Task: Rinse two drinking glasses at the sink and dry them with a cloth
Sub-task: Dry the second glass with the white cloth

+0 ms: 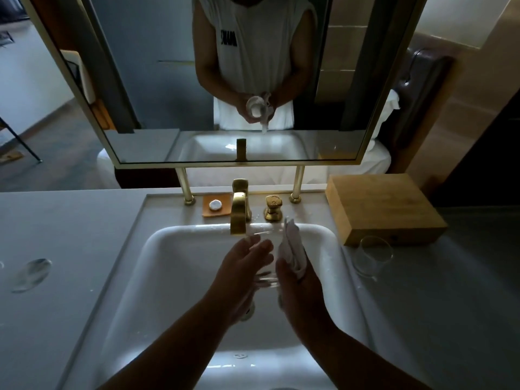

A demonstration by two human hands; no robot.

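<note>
Over the white sink [157, 249] I hold a clear drinking glass [267, 280] between both hands, tipped on its side. My left hand [242, 266] wraps around the glass from the left. A bunched white cloth [292, 249] is gripped by my right hand [298, 288] against the glass's right side. A second clear glass [371, 256] stands on the counter to the right of the sink, in front of a wooden box.
A gold faucet [239, 209] and its gold handle [273, 206] stand behind the basin, no water running. An orange soap tray [222, 211] sits left of the faucet. The wooden box [382, 206] occupies the right counter. A mirror [213, 80] hangs above.
</note>
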